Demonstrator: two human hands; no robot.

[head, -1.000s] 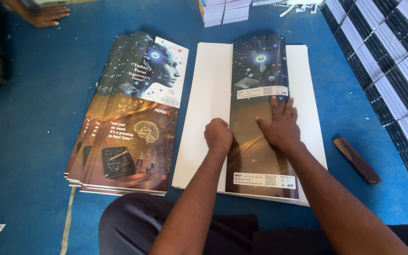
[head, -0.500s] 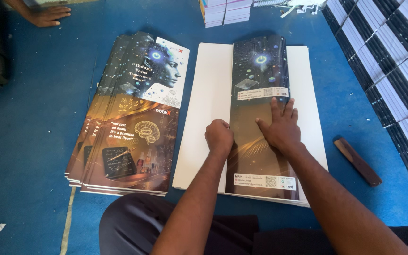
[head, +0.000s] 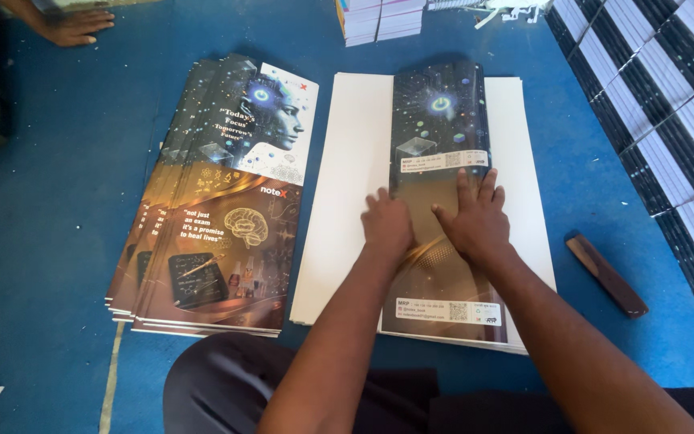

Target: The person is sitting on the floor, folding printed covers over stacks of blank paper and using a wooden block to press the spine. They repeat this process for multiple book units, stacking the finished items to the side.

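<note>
A long glossy printed cover sheet point(head: 441, 120), dark with a starry design and gold lower down, lies folded lengthwise on a stack of white sheets point(head: 347, 177). My left hand point(head: 387, 227) is curled into a fist and presses on the left edge of the folded sheet. Beside it my right hand point(head: 475, 221) lies flat, fingers spread, pressing down on the sheet's middle. Neither hand holds anything.
A fanned stack of unfolded printed covers point(head: 218, 201) lies to the left on the blue floor point(head: 42, 241). A dark wooden stick point(head: 606, 274) rests at right. Rows of bound book stacks point(head: 660, 88) line the right edge. Another person's hand point(head: 74, 26) is at top left.
</note>
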